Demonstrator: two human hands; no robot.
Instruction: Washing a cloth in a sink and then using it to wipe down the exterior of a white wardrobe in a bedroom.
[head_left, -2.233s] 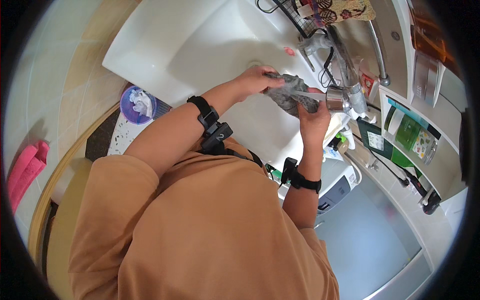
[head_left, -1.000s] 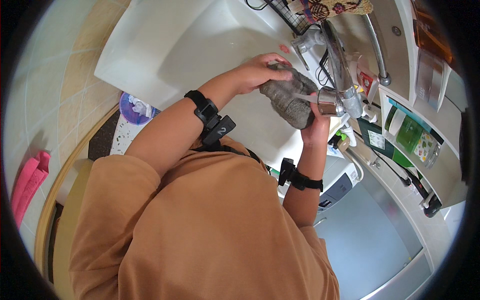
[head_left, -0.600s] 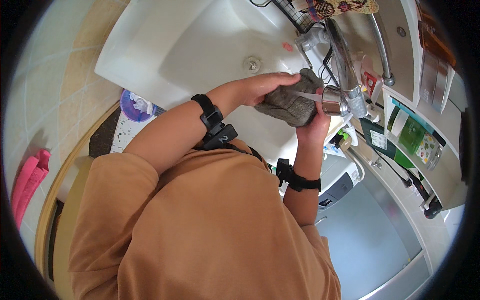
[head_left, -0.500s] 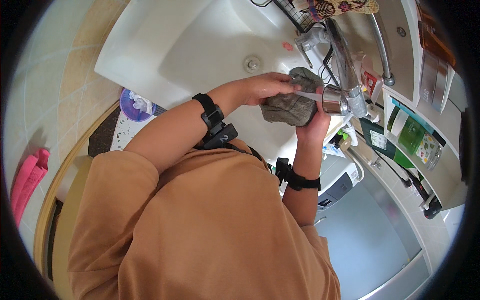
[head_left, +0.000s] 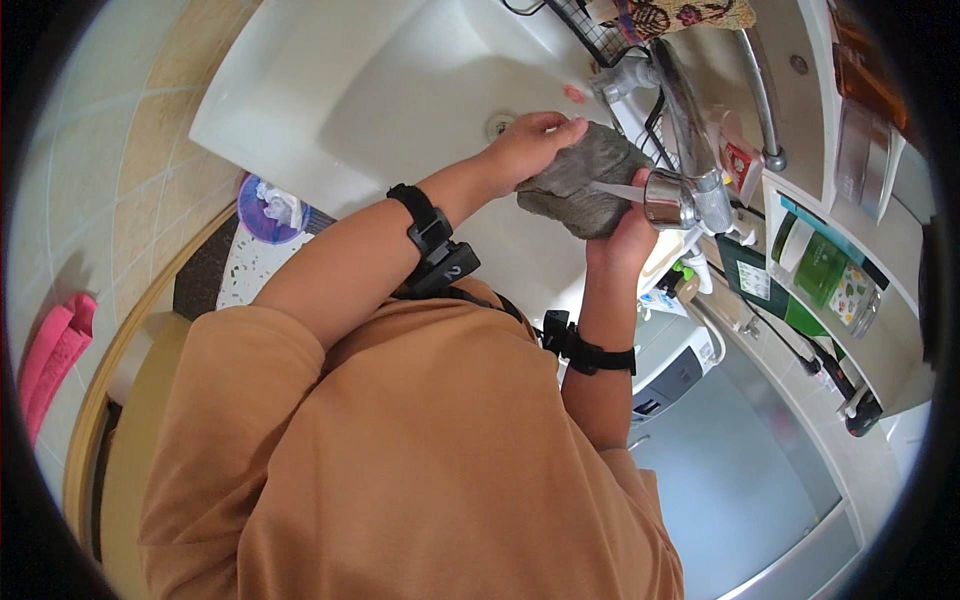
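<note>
Looking down from the head view: a grey cloth [head_left: 572, 182] is held between both hands over the white sink [head_left: 400, 110], just by the metal spout [head_left: 668, 202]. Left hand [head_left: 540, 145] grips its upper left edge, thumb on top, fingers closed round it. Right hand [head_left: 626, 232] grips the spout-side end; most fingers hidden behind cloth, firmness unclear. Water stream [head_left: 614, 189] strikes the cloth's upper face. Risks, as judged: a tilted fold may throw spray back at the tan top [head_left: 400, 430] or the black left wrist strap [head_left: 432, 235]. Soaked weight could drag the cloth out of the left thumb's hold; dropped, it might slide over the drain [head_left: 499, 125] and back water up. Right hand sits close to the spout, so a sharp tug could knock it on metal.
</note>
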